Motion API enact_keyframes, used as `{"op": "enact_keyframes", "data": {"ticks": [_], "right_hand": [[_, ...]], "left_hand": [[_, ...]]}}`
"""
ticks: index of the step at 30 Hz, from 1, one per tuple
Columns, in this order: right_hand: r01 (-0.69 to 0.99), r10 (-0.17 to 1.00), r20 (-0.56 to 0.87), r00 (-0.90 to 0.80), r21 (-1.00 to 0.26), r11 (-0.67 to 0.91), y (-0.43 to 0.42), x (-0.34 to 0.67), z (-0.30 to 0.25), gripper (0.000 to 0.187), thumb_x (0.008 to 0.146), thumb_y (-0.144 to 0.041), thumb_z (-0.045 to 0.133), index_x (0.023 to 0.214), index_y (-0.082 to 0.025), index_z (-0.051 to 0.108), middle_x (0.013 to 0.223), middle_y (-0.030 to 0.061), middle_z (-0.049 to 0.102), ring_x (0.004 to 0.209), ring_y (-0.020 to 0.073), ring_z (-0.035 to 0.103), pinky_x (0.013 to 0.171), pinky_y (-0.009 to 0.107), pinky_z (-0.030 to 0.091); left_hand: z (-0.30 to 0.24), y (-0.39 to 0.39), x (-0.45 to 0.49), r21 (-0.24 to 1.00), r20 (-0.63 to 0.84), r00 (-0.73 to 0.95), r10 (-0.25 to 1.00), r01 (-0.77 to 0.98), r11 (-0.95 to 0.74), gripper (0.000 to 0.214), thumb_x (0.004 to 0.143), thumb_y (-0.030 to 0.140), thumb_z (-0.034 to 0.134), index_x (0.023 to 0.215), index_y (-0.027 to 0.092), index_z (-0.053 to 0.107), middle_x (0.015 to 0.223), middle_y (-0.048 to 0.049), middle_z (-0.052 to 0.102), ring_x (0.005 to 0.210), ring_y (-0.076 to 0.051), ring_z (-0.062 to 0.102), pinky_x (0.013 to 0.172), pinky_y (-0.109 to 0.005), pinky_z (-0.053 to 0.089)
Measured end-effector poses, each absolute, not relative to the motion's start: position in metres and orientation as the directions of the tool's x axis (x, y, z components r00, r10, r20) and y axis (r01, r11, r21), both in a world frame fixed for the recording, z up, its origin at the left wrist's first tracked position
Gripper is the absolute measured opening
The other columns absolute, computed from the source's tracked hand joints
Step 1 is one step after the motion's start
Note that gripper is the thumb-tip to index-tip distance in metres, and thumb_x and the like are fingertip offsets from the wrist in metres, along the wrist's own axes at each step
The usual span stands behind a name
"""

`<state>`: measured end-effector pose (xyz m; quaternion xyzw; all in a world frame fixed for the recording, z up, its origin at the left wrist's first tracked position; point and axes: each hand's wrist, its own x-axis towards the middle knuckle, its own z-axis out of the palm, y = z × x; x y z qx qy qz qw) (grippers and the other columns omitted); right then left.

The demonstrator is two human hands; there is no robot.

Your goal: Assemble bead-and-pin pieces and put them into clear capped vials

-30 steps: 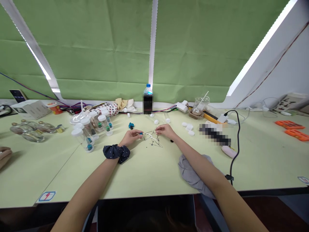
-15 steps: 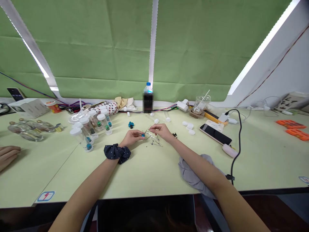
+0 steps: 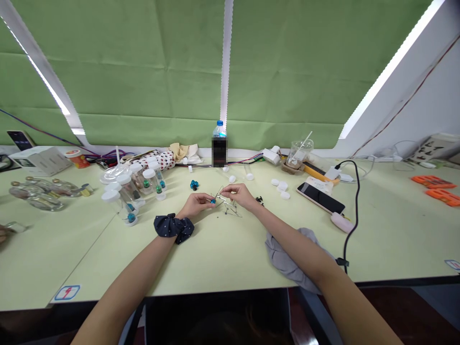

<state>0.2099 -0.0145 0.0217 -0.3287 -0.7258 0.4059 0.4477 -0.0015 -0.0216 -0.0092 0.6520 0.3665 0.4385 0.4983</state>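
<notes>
My left hand (image 3: 196, 204) pinches a small blue piece (image 3: 213, 201) between thumb and fingertips above the middle of the table. Close by on the right, my right hand (image 3: 239, 193) is closed with its fingertips on a thin metal wire (image 3: 219, 191) that runs up from the blue piece. Several thin metal rods (image 3: 233, 209) lie under and beside the fingers. Behind my left hand rests a cluster of blue pieces (image 3: 194, 185). Small black parts (image 3: 259, 201) sit just right of my right wrist.
White-capped clear vials (image 3: 120, 207) stand at the left, near glass bottles (image 3: 36, 197). White caps (image 3: 282, 186), a phone (image 3: 321, 198) and a black cable (image 3: 357, 206) lie on the right. A grey cloth (image 3: 287, 258) is under my right forearm. A bottle (image 3: 219, 151) stands behind.
At the left edge, another person's hand has drawn back, and a small clear vial now shows beside it. My hands keep nearly the same pose; the view has shifted slightly.
</notes>
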Motion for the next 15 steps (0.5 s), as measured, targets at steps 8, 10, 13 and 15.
{"op": "enact_keyframes", "data": {"ticks": [8,10,13,15], "right_hand": [[0.163,0.842,0.388,-0.374,-0.867,0.472,-0.0194,0.2066,0.025,0.021,0.071,-0.037,0.066,0.078,-0.019,0.072,0.079,0.0044,0.068,0.073,0.016,0.059,0.058,0.022,0.044],[0.167,0.84,0.394,-0.373,-0.862,0.478,-0.0194,0.2064,0.0252,0.02,0.071,-0.037,0.066,0.078,-0.019,0.073,0.078,0.0041,0.068,0.071,0.0156,0.059,0.058,0.022,0.043],[0.16,0.832,0.407,-0.377,-0.856,0.492,-0.0191,0.2066,0.025,0.018,0.071,-0.036,0.066,0.077,-0.02,0.073,0.077,0.0041,0.068,0.071,0.0153,0.059,0.058,0.022,0.043],[0.16,0.829,0.413,-0.377,-0.853,0.497,-0.0189,0.2069,0.0247,0.018,0.072,-0.035,0.066,0.077,-0.02,0.073,0.078,0.0042,0.068,0.072,0.0155,0.059,0.058,0.022,0.043]], "left_hand": [[-0.0085,-0.0218,-0.0011,0.967,0.209,0.398,0.893,0.055,-0.251,0.04,0.056,0.032,0.078,0.09,0.012,0.07,0.088,-0.0108,0.071,0.062,-0.014,0.06,0.055,-0.027,0.048],[-0.0076,-0.0223,-0.0007,0.967,0.211,0.409,0.888,0.047,-0.252,0.039,0.058,0.033,0.077,0.09,0.012,0.07,0.09,-0.0112,0.071,0.066,-0.016,0.062,0.06,-0.029,0.05],[-0.0054,-0.0234,0.0001,0.964,0.231,0.435,0.87,0.017,-0.264,0.032,0.066,0.033,0.072,0.09,0.011,0.071,0.089,-0.0114,0.071,0.075,-0.019,0.063,0.072,-0.034,0.05],[-0.0043,-0.024,0.0004,0.963,0.244,0.446,0.861,-0.003,-0.271,0.031,0.07,0.034,0.068,0.091,0.011,0.071,0.089,-0.0117,0.071,0.08,-0.02,0.063,0.078,-0.036,0.049]]}}
